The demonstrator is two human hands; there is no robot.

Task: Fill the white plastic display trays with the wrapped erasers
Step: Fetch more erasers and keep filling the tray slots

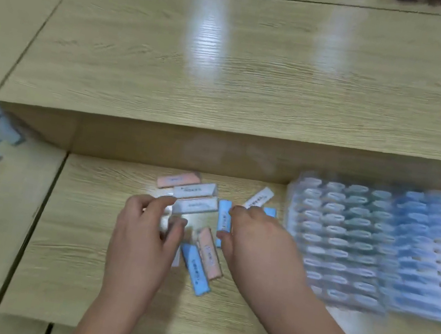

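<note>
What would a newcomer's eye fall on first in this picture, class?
First, the two hands: the left hand and right hand reach into a loose scatter of wrapped erasers, blue, pink and white, on the near desk. Next, the white display trays at right, blurred, their rows already mostly filled.

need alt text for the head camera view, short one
Two bare hands, left hand and right hand, gather a loose pile of wrapped erasers, blue, pink and white, on a wooden table. To the right lie white plastic display trays, blurred, many slots already filled. More erasers sit at the far left.
</note>
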